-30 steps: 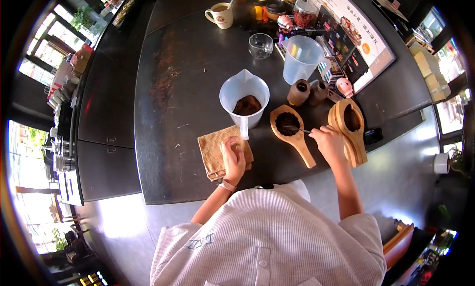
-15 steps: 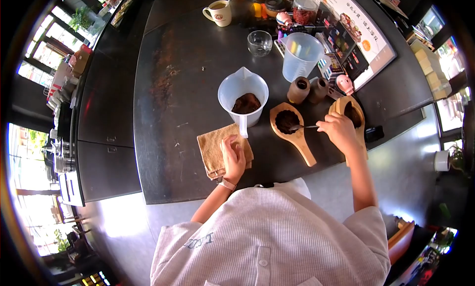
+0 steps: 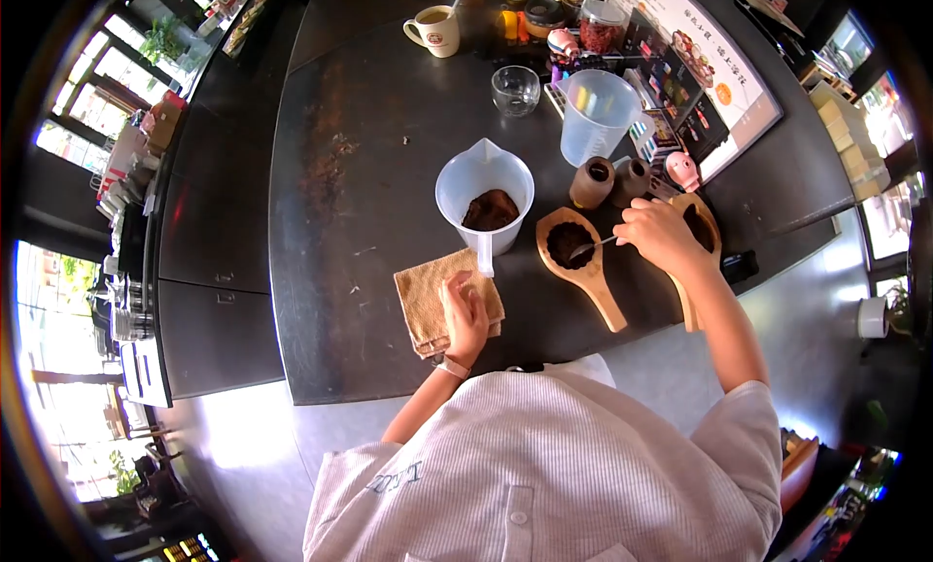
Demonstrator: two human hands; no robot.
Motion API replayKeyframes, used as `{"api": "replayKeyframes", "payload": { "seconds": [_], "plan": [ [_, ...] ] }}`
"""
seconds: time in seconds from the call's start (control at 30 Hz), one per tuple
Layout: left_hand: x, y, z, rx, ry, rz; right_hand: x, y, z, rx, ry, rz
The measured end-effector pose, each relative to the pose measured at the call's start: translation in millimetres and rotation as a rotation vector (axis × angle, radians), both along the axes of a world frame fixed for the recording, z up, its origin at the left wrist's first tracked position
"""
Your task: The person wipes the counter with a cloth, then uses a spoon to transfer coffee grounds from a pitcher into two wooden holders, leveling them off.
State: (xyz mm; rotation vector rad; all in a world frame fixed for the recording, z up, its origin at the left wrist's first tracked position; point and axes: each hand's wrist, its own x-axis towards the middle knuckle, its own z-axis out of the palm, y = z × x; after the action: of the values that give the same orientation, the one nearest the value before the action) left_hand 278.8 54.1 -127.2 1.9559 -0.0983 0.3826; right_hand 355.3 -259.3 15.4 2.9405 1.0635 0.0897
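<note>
Pinched in my right hand (image 3: 653, 230) is a small metal spoon (image 3: 604, 241). The spoon's tip rests in dark brown powder inside a wooden scoop (image 3: 599, 295) with a handle. A second wooden scoop (image 3: 714, 229), also with dark contents, lies to the right, partly behind my right hand. My left hand (image 3: 466, 314) lies over a folded brown cloth (image 3: 420, 305), by the handle of a plastic measuring jug (image 3: 457, 188); its fingers are apart. Dark brown powder (image 3: 491, 210) sits at the bottom of that jug.
Two small brown pots (image 3: 591, 184) stand behind the scoops. Farther back are an empty measuring jug (image 3: 595, 115), a clear glass cup (image 3: 515, 91), a cream mug (image 3: 434, 33), a jar of red contents (image 3: 601, 28), a pink figurine (image 3: 682, 171) and a menu board (image 3: 743, 105).
My right hand and the spoon handle have moved slightly up and left, with the tip still in the scoop. The fingers of my left hand have straightened a little.
</note>
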Motion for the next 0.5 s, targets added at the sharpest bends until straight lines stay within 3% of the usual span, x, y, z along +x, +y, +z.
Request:
{"api": "replayKeyframes", "payload": {
  "seconds": [0.23,0.5],
  "plan": [
    [0.3,-1.3,4.5,0.036,-0.022,-0.007,2.6,-10.9,17.8,0.106,-0.006,-0.048],
    [-0.7,-1.2,3.1,0.016,-0.002,-0.006,-16.6,-6.7,-20.0,0.150,-0.078,-0.162]
  ]
}}
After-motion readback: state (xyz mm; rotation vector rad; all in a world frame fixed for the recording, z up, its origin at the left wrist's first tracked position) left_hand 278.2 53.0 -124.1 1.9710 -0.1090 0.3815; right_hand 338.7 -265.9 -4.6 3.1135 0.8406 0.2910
